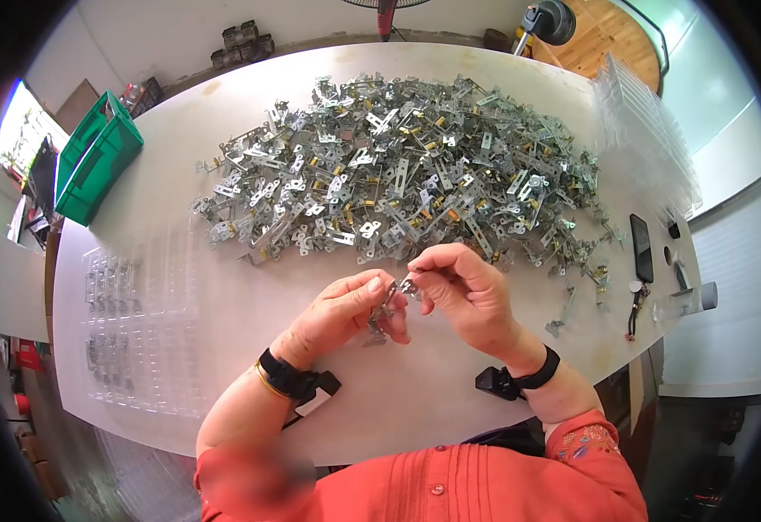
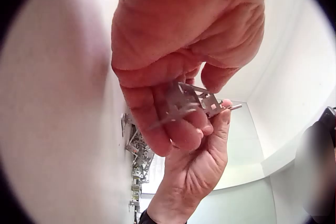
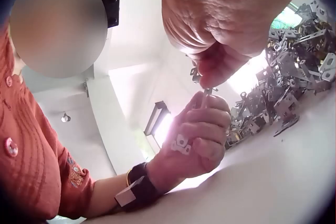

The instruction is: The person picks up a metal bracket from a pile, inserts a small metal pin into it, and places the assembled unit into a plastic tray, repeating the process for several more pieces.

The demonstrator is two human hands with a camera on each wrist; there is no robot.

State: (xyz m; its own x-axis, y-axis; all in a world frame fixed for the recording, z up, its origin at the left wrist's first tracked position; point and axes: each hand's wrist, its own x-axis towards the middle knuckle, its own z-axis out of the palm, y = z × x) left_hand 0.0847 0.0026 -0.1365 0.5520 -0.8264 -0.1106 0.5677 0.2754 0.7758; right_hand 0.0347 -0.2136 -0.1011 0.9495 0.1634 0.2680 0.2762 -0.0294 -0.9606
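Both hands meet over the near middle of the table, in front of a wide heap of metal brackets (image 1: 415, 165). My left hand (image 1: 337, 315) holds a silver bracket with punched holes (image 2: 191, 100), its fingers curled round it; one end of the metal (image 3: 181, 144) pokes out below the fingers in the right wrist view. With thumb and forefinger, my right hand (image 1: 470, 300) pinches at the upper end of the metal. A thin pin-like tip (image 2: 235, 107) sticks out beside the right fingertips in the left wrist view. The fingers hide most of the part.
At the left lies a clear plastic tray (image 1: 176, 322) with rows of metal parts (image 1: 110, 287) in it. A green bin (image 1: 106, 165) stands at the far left. Stacked clear trays (image 1: 646, 130), a phone (image 1: 641, 248) and a capped clear container (image 1: 680, 303) are along the right edge.
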